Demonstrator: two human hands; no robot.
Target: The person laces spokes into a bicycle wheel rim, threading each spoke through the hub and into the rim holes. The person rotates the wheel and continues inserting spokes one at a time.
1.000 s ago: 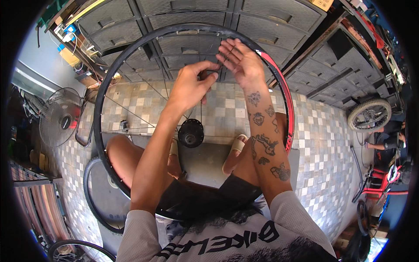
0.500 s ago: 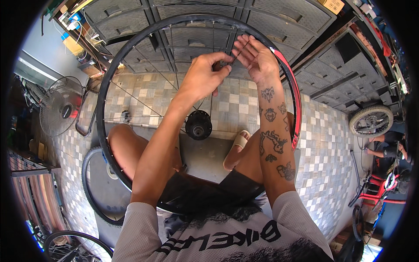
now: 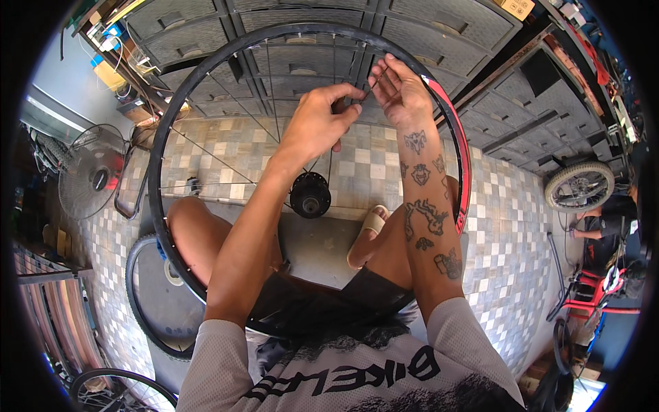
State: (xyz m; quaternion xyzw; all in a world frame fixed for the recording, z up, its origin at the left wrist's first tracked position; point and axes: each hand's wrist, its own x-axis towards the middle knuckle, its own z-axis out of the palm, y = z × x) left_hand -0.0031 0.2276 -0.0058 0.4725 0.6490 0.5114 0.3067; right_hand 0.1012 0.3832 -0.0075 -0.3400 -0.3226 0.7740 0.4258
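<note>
A bicycle wheel with a black rim (image 3: 302, 27) stands across my lap, a red section (image 3: 463, 165) on its right side. Only some spokes run from the black hub (image 3: 309, 195), which sits in the middle between my knees. My left hand (image 3: 322, 120) pinches a thin dark spoke between thumb and forefinger, above the hub. Just inside the upper right of the rim, my right hand (image 3: 401, 93) has its palm turned toward me, with its fingers curled at the spoke's outer end. The fingers partly hide that end.
Grey drawer units (image 3: 305, 58) stand ahead beyond the rim. On the left are a standing fan (image 3: 93, 172) and a tyred wheel (image 3: 134, 295) by my leg. A smaller wheel (image 3: 580, 187) and a red stool (image 3: 583, 292) are at the right, near another person's leg.
My right hand's fingers have curled in more around the spoke's outer end, and the hand has shifted slightly left. My left hand keeps its pinch. The view has shifted slightly.
</note>
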